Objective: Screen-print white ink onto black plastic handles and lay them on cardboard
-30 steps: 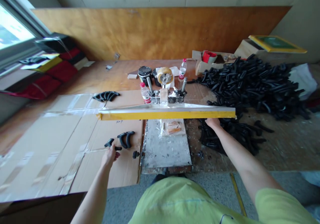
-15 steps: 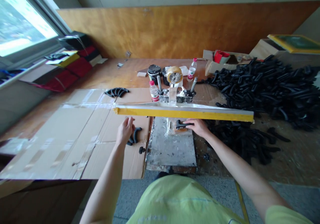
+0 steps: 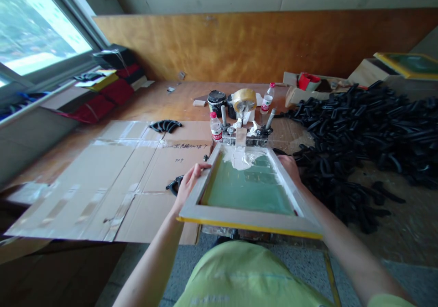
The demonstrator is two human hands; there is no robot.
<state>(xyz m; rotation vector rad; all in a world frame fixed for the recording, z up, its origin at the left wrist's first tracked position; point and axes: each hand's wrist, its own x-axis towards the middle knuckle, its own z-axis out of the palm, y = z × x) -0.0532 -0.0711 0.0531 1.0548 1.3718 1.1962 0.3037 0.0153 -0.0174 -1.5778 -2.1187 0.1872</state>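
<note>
A framed printing screen (image 3: 251, 189) with green mesh and a yellow-edged frame lies lowered over the metal plate in front of me. White paste (image 3: 242, 159) sits at the mesh's far end. My left hand (image 3: 189, 183) grips the frame's left rail, thumb on top. My right hand (image 3: 290, 166) rests on the right rail, its fingers partly hidden behind the frame. The hinge clamp (image 3: 244, 134) holds the screen's far side. A few black curved handles (image 3: 174, 184) lie on the cardboard just left of my left hand.
A big heap of black handles (image 3: 362, 129) covers the table's right side. Flattened cardboard (image 3: 112, 179) spreads to the left, with a small row of handles (image 3: 165, 125) at its far edge. Bottles, a tape roll (image 3: 243, 99) and ink tubs stand behind the clamp.
The screen frame, raised edge-on earlier, has swung down flat over the plate. My left hand left the handles on the cardboard and took the frame; my right hand moved from the plate to the right rail.
</note>
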